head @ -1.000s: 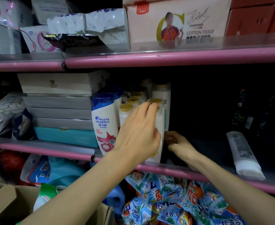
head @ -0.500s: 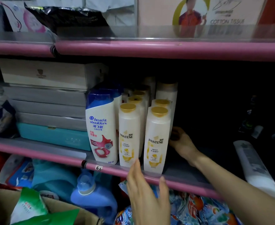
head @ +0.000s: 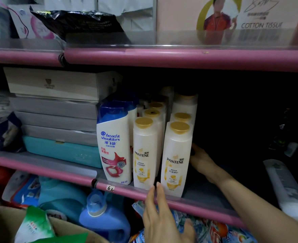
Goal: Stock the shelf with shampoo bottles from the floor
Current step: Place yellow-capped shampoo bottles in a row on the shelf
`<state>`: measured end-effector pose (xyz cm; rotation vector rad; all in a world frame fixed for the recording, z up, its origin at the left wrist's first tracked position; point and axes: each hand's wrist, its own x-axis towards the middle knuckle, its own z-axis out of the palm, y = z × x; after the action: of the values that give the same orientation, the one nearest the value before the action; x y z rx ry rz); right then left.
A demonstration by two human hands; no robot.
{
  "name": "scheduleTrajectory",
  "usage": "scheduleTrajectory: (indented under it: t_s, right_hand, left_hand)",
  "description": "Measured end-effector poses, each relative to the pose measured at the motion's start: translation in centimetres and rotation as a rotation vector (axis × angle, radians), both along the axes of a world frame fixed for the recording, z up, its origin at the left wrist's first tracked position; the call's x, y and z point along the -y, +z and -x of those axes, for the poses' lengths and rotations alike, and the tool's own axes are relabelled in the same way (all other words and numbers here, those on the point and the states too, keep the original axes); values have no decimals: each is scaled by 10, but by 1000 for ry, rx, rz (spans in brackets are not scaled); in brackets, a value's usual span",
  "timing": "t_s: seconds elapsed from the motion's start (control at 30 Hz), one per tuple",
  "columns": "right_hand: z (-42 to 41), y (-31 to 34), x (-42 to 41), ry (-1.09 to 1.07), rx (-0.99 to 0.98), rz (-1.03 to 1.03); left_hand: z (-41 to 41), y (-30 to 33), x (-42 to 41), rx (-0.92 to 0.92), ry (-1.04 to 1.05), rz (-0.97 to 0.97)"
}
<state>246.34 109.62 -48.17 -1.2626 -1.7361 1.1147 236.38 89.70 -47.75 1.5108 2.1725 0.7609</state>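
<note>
Your left hand (head: pixel 159 213) rose in front of the pink shelf edge (head: pixel 206 206) with its fingers straight and together, holding nothing; the fingertips (head: pixel 159 187) reached the base of the gap between the 2 front Pantene bottles, though whether they touched either bottle was unclear. Your right hand (head: pixel 200 159) was reached into the dark part of the shelf, just right of the front-right Pantene bottle (head: pixel 177 158) and close against its side — how its fingers lay could not be made out in the shadow.

Just above your left fingertips stood the front-left Pantene bottle (head: pixel 145 153), upright, with more gold-capped bottles (head: pixel 155 109) lined up behind it. Left of that stood the Head & Shoulders bottle (head: pixel 114 146), also upright at the shelf front. Further left of your left hand lay a teal box (head: pixel 60 151) under a stack of grey and white boxes (head: pixel 56 102).

Right of your right forearm a white tube (head: pixel 288 188) lay on its side. Below your left hand were a blue detergent jug (head: pixel 104 221) and patterned detergent bags (head: pixel 220 232); at the lower left, a cardboard box (head: pixel 2 227) held green-and-white packets (head: pixel 34 225).
</note>
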Motion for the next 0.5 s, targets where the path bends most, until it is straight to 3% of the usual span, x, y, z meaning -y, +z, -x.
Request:
scheduleTrajectory:
  t_s: [0.27,0.5]
  right_hand:
    - [-9,-3,7,95,-101,6]
    - [-13,-5,1,114,-27,9]
  left_hand:
    - [2,-2,-1,-18,-6,13]
    - [1,-2,-3,-1,-2,-9]
